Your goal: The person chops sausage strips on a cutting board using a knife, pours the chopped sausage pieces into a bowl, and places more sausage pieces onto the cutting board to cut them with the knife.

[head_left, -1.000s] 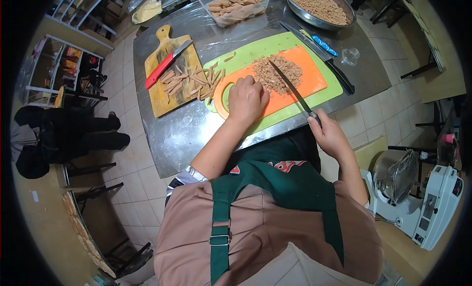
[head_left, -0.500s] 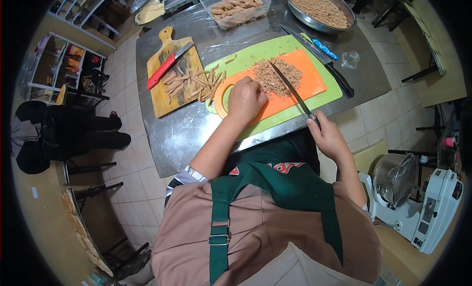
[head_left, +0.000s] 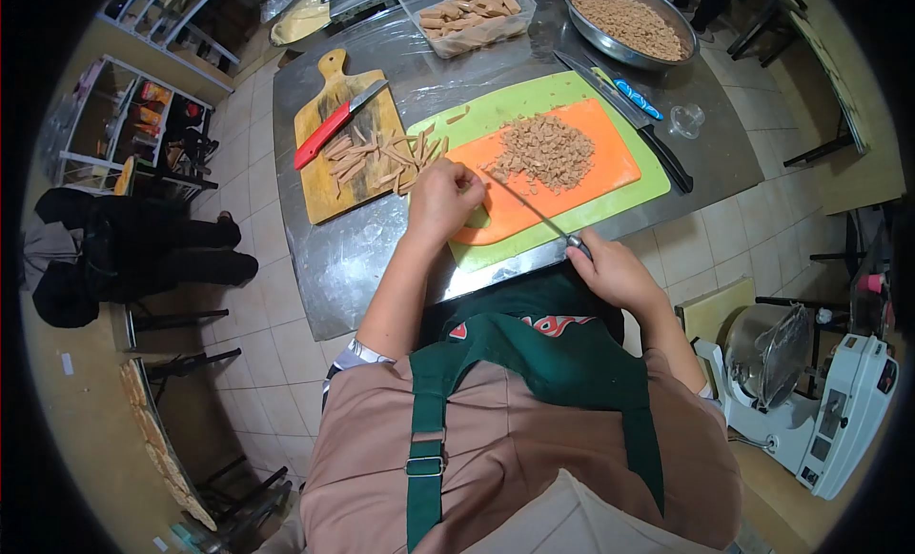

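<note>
My right hand [head_left: 613, 270] grips the dark handle of a kitchen knife [head_left: 530, 208]. Its blade slants over the orange cutting board [head_left: 618, 163], the tip close to my left hand [head_left: 446, 200]. The left hand's fingers are curled together at the board's handle end; whatever they may hold is hidden. A heap of chopped brown food bits [head_left: 548, 149] lies on the orange board, which rests on a larger green cutting board [head_left: 651, 184]. Brown strips [head_left: 357, 161] lie left of my left hand, partly on a wooden board [head_left: 324, 200] with a red-handled knife [head_left: 326, 138].
A plastic container [head_left: 467, 45] of brown pieces and a metal bowl [head_left: 624, 55] of chopped bits stand at the back. Right lie a black-handled knife [head_left: 670, 161], a blue-patterned handle [head_left: 639, 99] and a clear cup [head_left: 685, 121]. Another person [head_left: 143, 254] is at far left.
My left hand has moved left, off the heap's edge. The knife has swung from the heap toward the left hand, and my right hand has shifted slightly left and down.
</note>
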A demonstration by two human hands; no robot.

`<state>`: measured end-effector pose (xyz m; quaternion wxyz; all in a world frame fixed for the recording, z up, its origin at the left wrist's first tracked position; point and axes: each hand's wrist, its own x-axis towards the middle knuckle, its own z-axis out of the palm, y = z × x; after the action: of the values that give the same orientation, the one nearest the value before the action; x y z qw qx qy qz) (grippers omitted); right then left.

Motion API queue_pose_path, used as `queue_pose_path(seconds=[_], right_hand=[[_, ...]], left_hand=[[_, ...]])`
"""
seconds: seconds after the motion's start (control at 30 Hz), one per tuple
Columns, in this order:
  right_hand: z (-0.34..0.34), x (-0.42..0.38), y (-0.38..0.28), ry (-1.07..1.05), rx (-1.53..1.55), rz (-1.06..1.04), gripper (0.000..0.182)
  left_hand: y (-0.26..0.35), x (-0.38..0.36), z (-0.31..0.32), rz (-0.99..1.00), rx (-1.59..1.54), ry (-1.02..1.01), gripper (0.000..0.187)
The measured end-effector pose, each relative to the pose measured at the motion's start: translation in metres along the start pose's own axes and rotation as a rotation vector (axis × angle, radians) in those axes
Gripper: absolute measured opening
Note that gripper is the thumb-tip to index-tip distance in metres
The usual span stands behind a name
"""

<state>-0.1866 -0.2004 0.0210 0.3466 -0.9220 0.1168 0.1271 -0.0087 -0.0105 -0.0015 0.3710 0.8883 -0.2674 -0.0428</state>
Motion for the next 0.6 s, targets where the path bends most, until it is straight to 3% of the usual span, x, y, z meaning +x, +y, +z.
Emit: queue_pose_path(seconds=[0.17,0.6], right_hand=[[-0.006,0.004,-0.005,0.033,-0.025,0.061,0.03],[0.0,-0.007,-0.007,0.003,-0.011,0.014,0.03]], left_hand=[[-0.001,-0.005,0.021,0.113,0.058,0.027,0.02],[0.003,-0.012,0.024,0.062,0.03,0.02,0.019]])
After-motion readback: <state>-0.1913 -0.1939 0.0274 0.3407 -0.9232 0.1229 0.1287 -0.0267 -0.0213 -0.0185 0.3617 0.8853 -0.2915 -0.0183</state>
